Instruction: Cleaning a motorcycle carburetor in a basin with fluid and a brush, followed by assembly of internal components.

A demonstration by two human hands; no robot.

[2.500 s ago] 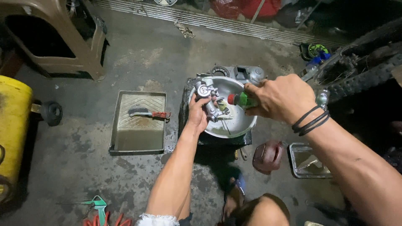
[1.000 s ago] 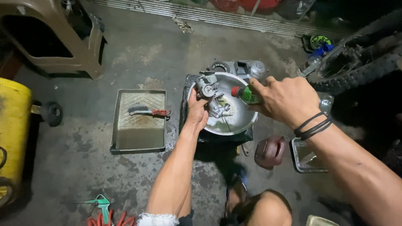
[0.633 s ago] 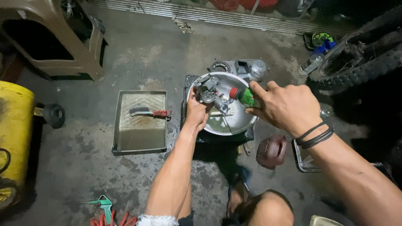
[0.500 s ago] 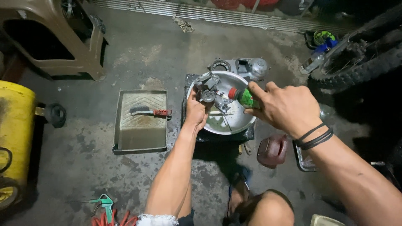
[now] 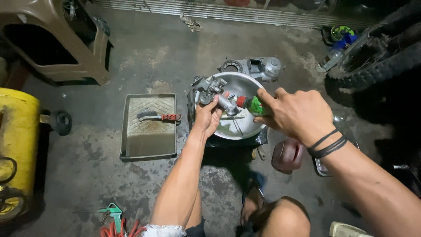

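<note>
Head view: the left hand grips a metal carburetor over a steel bowl on the floor. The right hand clamps a green spray can, red nozzle touching the carburetor. A tray with a brush lies just left.

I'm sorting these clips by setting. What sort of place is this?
Most likely a small motorcycle repair workshop. A knobby tyre stands at the right, an engine cover lies on the stained concrete floor, and the left hand holds a metal carburettor-like part over a basin.
</note>
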